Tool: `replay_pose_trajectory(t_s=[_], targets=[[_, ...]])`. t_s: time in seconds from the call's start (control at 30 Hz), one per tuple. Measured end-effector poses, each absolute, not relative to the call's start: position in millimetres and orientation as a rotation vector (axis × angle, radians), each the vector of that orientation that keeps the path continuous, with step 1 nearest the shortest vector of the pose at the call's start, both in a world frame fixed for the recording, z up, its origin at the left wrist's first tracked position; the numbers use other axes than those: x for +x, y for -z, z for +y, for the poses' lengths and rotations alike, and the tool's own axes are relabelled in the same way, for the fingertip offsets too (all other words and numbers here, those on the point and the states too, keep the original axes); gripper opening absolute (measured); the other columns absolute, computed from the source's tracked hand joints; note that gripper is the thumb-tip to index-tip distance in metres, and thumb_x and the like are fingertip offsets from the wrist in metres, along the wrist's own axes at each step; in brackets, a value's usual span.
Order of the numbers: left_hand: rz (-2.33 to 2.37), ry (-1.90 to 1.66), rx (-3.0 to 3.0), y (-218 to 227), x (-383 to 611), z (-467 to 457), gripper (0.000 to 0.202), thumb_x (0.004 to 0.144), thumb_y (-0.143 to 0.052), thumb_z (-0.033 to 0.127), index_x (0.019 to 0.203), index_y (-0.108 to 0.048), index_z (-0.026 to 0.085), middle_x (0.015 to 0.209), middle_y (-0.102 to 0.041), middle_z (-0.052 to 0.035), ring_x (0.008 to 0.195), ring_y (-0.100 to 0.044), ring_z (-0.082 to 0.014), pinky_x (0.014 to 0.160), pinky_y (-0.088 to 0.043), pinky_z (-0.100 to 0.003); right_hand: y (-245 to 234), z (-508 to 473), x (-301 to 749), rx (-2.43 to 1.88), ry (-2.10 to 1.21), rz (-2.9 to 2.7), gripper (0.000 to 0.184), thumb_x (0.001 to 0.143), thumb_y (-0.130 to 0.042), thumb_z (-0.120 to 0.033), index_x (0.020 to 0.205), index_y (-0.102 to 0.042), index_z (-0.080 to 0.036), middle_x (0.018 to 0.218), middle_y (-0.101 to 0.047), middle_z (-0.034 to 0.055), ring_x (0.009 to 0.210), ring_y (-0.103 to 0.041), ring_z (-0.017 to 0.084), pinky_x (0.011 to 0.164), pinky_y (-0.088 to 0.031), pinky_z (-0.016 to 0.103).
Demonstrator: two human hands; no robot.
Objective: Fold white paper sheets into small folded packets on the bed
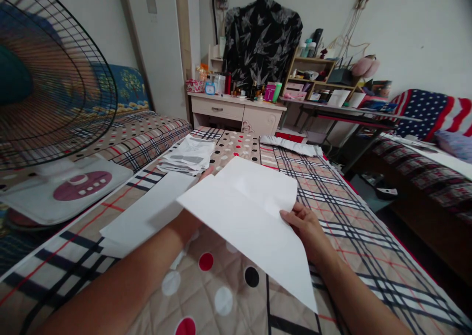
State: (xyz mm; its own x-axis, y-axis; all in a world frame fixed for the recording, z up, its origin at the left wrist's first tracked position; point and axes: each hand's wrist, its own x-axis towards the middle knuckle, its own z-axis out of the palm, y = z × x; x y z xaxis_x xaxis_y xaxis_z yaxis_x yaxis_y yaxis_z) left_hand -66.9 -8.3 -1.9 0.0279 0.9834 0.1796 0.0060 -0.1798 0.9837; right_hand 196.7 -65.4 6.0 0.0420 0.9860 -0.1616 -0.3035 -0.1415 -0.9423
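A large white sheet of paper [239, 212], creased across its middle and bent upward at the far part, is held above the bed cover. My right hand [304, 224] pinches its right edge, with the thumb on top. Most of my left hand [207, 172] is hidden behind the sheet; only some fingers show past its far left edge, so its grip cannot be seen. On the bed to the left lie more blank white sheets [155, 207]. Beyond them sits an untidy stack of printed papers [190, 153].
A fan [55, 74] stands close on the left, its white base [81, 185] beside the bed. A crumpled white and silver packet [291, 145] rests at the bed's far right. Behind are a cluttered dresser [221, 108] and a desk with shelves [320, 101].
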Motion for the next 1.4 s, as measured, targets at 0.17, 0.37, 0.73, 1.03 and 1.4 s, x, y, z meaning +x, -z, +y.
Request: replay_pose_trajectory(t_s=[0.17,0.37,0.73,1.03,1.4], targets=[[1.004,-1.385,1.067,-9,-54,-3,0.083,0.064,-0.081,0.034,0.137,-0.044,0.021,0.120,-0.064,-0.0114,0.091,-0.066,-0.0227,0.063,-0.058,-0.029,1,-63,198,-1.154,-1.404,-1.029,0.035,0.062,-0.082,-0.036,0.087,-0.067,-0.017,0.058,-0.067,0.0007,0.043,-0.057,0.012,0.044,-0.048,0.022],[1.033,-1.495,0.987,-3,-57,0,0.070,0.062,-0.082,0.028,0.126,-0.056,0.018,0.113,-0.068,-0.0109,0.082,-0.067,-0.0207,0.053,-0.055,-0.023,-3,-64,201,-0.977,-1.510,-1.020,0.063,0.075,-0.053,-0.076,0.098,-0.066,-0.018,0.068,-0.065,0.0028,0.055,-0.062,0.015,0.044,-0.049,0.024],[1.107,-1.398,0.960,-2,-50,-5,0.081,0.072,-0.077,0.038,0.138,-0.035,0.018,0.096,-0.069,-0.0094,0.065,-0.068,-0.0155,0.056,-0.055,-0.025,0,-36,204,-1.149,-0.970,-1.025,0.026,0.072,-0.077,-0.036,0.073,-0.063,-0.015,0.049,-0.050,-0.0051,0.042,-0.038,0.004,0.041,-0.026,0.017],[1.067,-1.188,1.170,3,-39,-6,0.016,0.078,-0.063,0.018,0.092,-0.068,0.013,0.067,-0.065,-0.0023,0.056,-0.060,-0.0093,0.054,-0.049,-0.019,-17,114,173,-1.140,-0.820,-0.999,0.023,0.075,-0.073,-0.033,0.071,-0.059,-0.016,0.049,-0.049,-0.0070,0.043,-0.041,0.006,0.044,-0.034,0.020],[1.132,-1.116,1.462,36,-31,-2,0.022,0.081,-0.056,0.028,0.094,-0.072,0.019,0.076,-0.073,-0.0044,0.067,-0.068,-0.0165,0.062,-0.052,-0.026,5,225,82,-1.299,-1.106,-0.942,0.034,0.093,-0.058,-0.033,0.122,-0.056,-0.016,0.121,-0.059,0.0093,0.101,-0.062,0.021,0.084,-0.054,0.042]])
